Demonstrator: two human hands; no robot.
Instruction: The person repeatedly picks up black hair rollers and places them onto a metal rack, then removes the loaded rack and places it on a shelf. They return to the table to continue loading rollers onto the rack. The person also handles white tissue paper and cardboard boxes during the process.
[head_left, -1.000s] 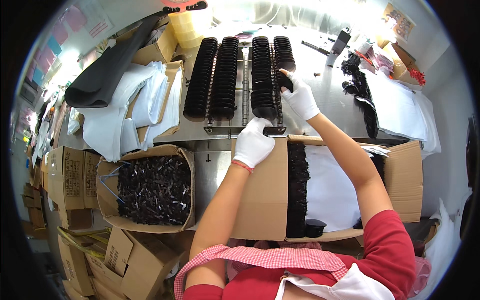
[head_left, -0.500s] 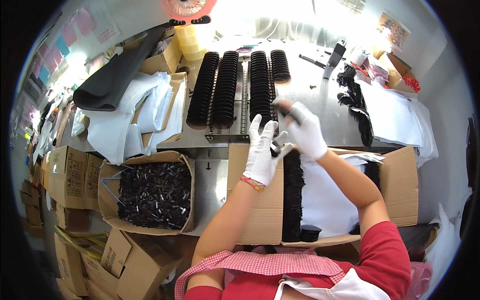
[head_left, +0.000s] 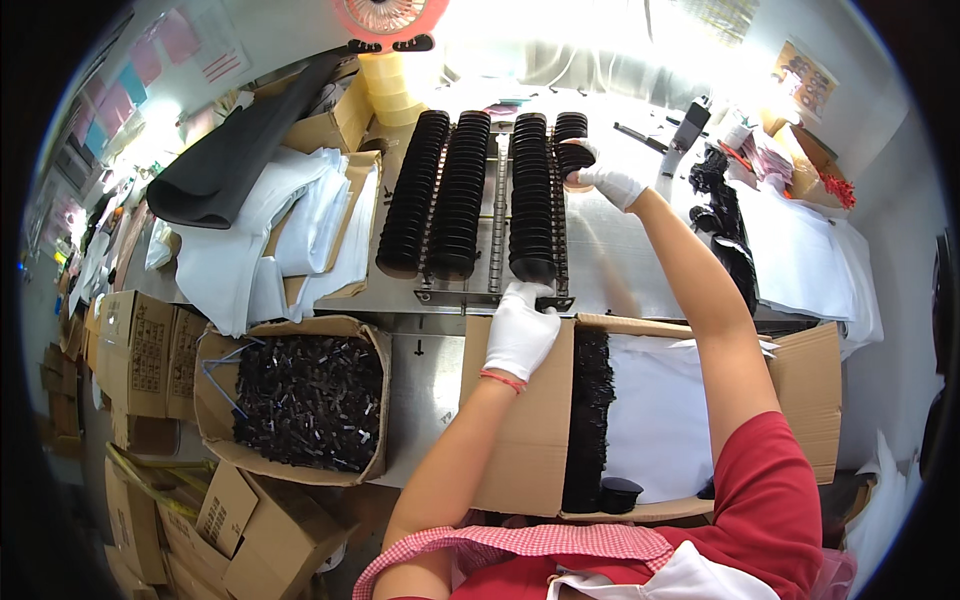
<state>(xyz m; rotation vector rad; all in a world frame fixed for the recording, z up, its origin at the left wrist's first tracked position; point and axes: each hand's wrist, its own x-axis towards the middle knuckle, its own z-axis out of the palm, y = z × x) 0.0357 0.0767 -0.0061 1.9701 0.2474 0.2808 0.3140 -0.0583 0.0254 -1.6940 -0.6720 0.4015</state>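
A metal rack [head_left: 499, 215] on the table carries long rows of thin, round black discs standing on edge: two rows [head_left: 462, 200] on its left, one long row [head_left: 531, 200] right of centre. Along its right side runs a shorter row [head_left: 571, 124]. My right hand [head_left: 608, 178], white-gloved, is closed on a black disc [head_left: 573, 156] at the near end of that shorter row. My left hand [head_left: 522, 330], also gloved, is at the rack's front bar, below the long right row. Its fingers are bunched together; what they grip is hidden.
An open carton [head_left: 520, 420] before me holds white sheets [head_left: 660, 420], a ragged black row [head_left: 588, 420] and a round black piece [head_left: 620, 494]. To its left, another carton [head_left: 385, 400] is full of small black pieces. White sheets [head_left: 815, 245] lie right, a fan [head_left: 385, 15] stands behind.
My right hand has moved away and right, from near my left hand to the short row, taking a black disc there. My left hand has drawn down to the rack's front bar.
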